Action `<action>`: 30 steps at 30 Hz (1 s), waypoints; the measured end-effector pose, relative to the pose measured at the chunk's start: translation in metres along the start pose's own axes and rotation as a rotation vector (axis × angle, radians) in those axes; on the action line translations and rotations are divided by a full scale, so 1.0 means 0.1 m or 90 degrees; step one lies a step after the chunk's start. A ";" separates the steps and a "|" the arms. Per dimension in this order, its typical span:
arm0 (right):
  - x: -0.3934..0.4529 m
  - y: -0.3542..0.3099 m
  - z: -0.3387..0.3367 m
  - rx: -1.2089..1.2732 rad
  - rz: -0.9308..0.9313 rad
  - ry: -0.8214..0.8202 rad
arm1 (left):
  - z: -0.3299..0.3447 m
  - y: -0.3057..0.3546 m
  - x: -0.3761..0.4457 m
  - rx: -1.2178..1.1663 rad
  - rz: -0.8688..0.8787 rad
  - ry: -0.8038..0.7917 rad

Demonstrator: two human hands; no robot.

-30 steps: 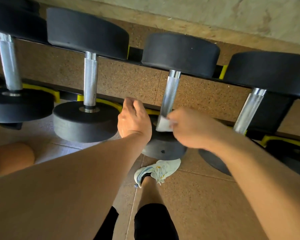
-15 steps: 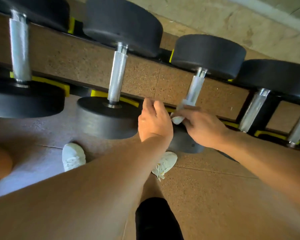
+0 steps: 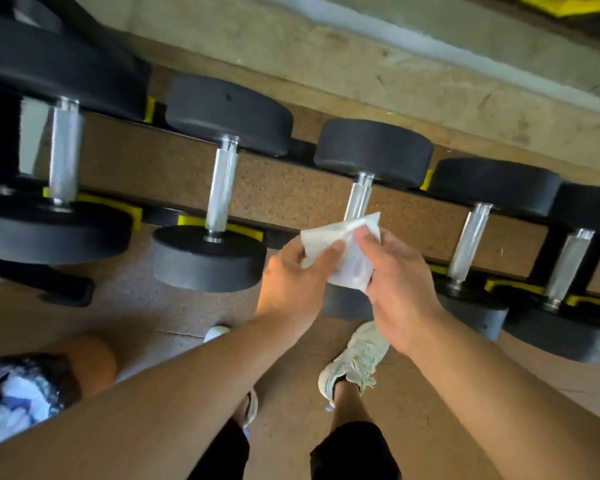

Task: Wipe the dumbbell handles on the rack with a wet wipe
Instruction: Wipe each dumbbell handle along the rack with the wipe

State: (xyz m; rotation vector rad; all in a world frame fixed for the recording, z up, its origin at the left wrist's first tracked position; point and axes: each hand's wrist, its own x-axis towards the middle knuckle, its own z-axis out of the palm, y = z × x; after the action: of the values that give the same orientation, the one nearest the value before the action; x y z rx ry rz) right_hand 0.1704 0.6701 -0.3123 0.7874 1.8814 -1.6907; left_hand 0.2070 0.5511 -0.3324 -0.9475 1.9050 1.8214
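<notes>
A row of black dumbbells with chrome handles lies across a black rack with yellow cradles. Both hands hold a white wet wipe spread out in front of the middle dumbbell's handle, clear of the metal. My left hand pinches the wipe's left part with thumb and fingers. My right hand grips its right side. The wipe and hands hide the lower end of that handle. Other handles stand bare to either side.
The near weight heads jut out toward my legs at about knee height. My white shoes stand on a brown speckled floor. A dark bag with white contents lies at the lower left. A concrete wall base runs behind the rack.
My right hand has lifted the wipe off the middle handle. My left hand has left the rack rail and taken hold of the wipe, which now hangs opened out between both hands.
</notes>
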 end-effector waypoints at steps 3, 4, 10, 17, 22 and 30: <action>0.02 -0.04 0.11 0.011 0.026 0.010 | -0.08 0.03 0.12 0.032 0.016 -0.004; 0.03 -0.04 0.11 0.013 0.030 0.030 | -0.07 0.04 0.16 0.038 0.014 -0.004; 0.11 0.03 0.07 0.052 0.063 0.110 | 0.13 -0.06 0.37 0.145 0.046 0.005; 0.51 0.01 0.00 0.033 0.106 0.134 | 0.33 0.02 0.62 0.186 0.102 0.034; 0.96 -0.17 0.07 0.109 0.150 0.208 | 0.47 0.20 1.02 0.149 0.060 0.109; 1.18 -0.13 -0.03 0.184 0.223 0.228 | 0.75 0.30 1.26 0.108 -0.022 0.090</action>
State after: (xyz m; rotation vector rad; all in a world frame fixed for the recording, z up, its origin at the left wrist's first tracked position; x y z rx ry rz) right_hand 0.0766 0.6830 -0.3845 1.5256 1.6005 -1.6928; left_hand 0.0809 0.5934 -0.4017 -1.0669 2.0753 1.5820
